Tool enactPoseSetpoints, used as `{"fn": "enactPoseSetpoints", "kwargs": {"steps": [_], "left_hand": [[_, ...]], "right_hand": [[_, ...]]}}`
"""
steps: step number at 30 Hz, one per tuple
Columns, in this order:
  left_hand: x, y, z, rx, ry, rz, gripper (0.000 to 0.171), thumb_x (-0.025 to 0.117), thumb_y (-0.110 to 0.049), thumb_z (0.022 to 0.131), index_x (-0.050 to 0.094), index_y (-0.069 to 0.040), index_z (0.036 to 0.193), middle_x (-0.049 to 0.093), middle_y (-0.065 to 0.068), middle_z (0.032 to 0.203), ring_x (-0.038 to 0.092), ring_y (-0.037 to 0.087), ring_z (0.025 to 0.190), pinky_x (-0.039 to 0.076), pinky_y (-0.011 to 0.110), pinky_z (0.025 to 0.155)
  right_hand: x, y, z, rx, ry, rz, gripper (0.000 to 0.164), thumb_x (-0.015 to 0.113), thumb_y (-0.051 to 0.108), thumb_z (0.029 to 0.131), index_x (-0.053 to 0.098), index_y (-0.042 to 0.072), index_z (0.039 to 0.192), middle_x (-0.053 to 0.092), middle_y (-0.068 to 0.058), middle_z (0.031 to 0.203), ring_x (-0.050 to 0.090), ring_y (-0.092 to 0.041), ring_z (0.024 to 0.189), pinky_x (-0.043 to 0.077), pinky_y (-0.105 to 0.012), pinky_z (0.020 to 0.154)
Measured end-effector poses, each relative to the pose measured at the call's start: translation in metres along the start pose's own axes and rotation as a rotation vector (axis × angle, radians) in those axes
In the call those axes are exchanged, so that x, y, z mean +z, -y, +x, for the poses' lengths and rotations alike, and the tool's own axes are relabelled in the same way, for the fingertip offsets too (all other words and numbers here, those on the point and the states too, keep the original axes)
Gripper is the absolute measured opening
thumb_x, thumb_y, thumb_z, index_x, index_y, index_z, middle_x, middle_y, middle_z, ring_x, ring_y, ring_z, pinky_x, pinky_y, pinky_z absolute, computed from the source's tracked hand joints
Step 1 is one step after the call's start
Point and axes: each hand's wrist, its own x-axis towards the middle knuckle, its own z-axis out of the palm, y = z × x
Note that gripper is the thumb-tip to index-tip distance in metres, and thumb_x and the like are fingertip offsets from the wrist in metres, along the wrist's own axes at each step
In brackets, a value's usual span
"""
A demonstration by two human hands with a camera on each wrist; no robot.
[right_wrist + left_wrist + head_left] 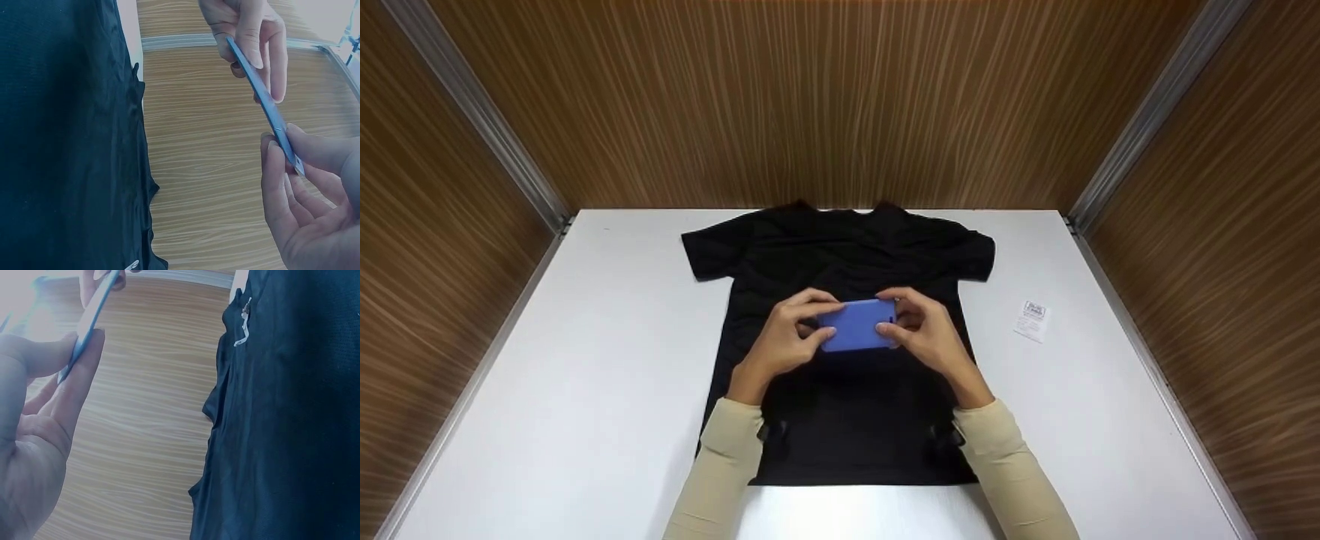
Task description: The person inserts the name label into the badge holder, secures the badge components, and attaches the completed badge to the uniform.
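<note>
Both hands hold a thin blue card holder [855, 325] up over a black short-sleeved shirt [862, 435]. It is a flat rectangle with a small dark slot near its right end. My left hand [786, 335] pinches its left end between thumb and fingers. At the right end, my right hand [924, 330] pinches it the same way. Edge-on in the right wrist view, the card holder [261, 93] looks very thin, with a pale tip at its lower end. The shirt lies spread flat, its collar toward the back wall.
A small white printed slip [1033, 321] lies on the white table [585, 360], right of the shirt. Wood-grain panels [825, 105] with metal corner strips enclose the back and sides. A white tag [243, 326] shows on the shirt in the left wrist view.
</note>
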Motion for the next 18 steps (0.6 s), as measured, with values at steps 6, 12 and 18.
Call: {"fn": "enactPoseSetpoints", "kwargs": {"steps": [6,12,18], "left_hand": [[0.0002,0.0011,-0.0002,0.023,-0.006,0.000,0.034,0.076,0.001,0.089,0.077,-0.008,0.122,0.066,0.011,0.120,0.067,0.021,0.106,0.062,0.026,0.069],[0.0012,0.0020,0.0000,0.024,-0.008,-0.005,0.034,0.076,0.002,0.088,0.077,-0.008,0.121,0.067,0.011,0.119,0.067,0.021,0.105,0.062,0.026,0.069],[0.0009,0.0006,0.0001,0.019,0.001,0.001,0.033,0.077,0.001,0.088,0.077,-0.007,0.121,0.066,0.011,0.118,0.068,0.020,0.103,0.062,0.026,0.068]], "right_hand": [[0.0000,-0.0016,-0.0007,-0.046,-0.004,-0.012,0.042,0.078,-0.004,0.085,0.065,-0.006,0.126,0.072,-0.025,0.088,0.068,-0.029,0.067,0.054,-0.020,0.056],[-0.0006,-0.0033,-0.0014,-0.073,-0.009,-0.007,0.039,0.080,0.001,0.085,0.068,0.000,0.122,0.072,-0.020,0.086,0.068,-0.019,0.065,0.056,-0.022,0.055],[0.0007,-0.0038,-0.0017,-0.062,-0.026,-0.035,0.038,0.079,-0.003,0.085,0.068,-0.002,0.121,0.069,-0.019,0.082,0.065,-0.014,0.063,0.054,-0.020,0.054]]}}
